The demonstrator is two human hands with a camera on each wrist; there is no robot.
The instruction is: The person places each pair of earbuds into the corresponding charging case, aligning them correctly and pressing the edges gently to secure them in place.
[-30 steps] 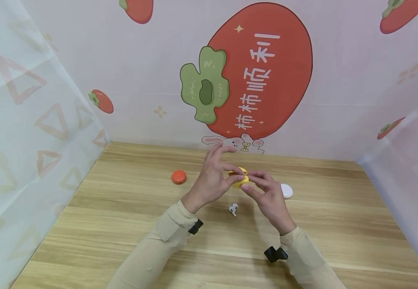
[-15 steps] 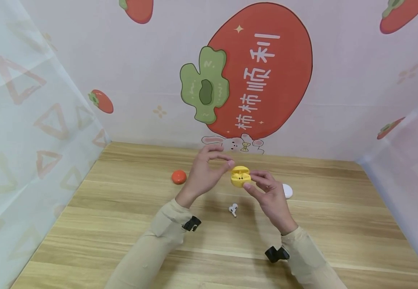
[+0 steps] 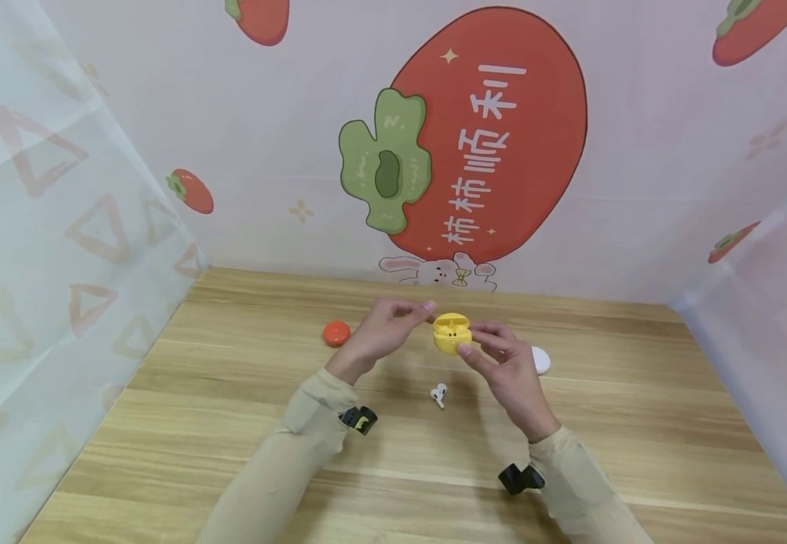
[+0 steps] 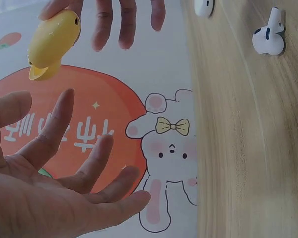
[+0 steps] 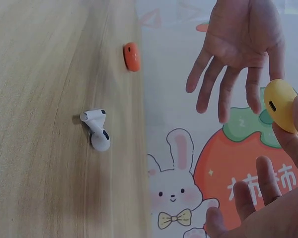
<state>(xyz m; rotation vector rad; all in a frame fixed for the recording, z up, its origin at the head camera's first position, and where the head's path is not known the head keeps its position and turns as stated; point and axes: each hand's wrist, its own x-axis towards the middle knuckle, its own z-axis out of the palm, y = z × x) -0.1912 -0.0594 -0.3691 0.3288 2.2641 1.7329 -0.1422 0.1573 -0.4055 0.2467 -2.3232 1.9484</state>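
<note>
My right hand [image 3: 512,378] pinches a yellow earbud case [image 3: 452,343] by its right side, above the table, thumb in front. Its lid is up, and yellow shapes with two dark spots, likely earbuds, show inside. Beside the case, a small gap away, my left hand [image 3: 381,332] holds nothing; its fingers are spread and loosely bent in the left wrist view. A small slot marks the case's shell [image 5: 283,106] in the right wrist view. On the table below lies a pair of white earbuds [image 3: 438,395], touching each other.
An orange rounded case [image 3: 336,334] lies on the wooden table [image 3: 230,423] left of my left hand. A white rounded case [image 3: 540,360] is partly hidden behind my right hand. A printed cloth wall [image 3: 284,151] stands at the table's back.
My left hand has let go of the yellow case and drawn off to the left and slightly down. The case now stands with its lid raised wider, held by my right hand alone.
</note>
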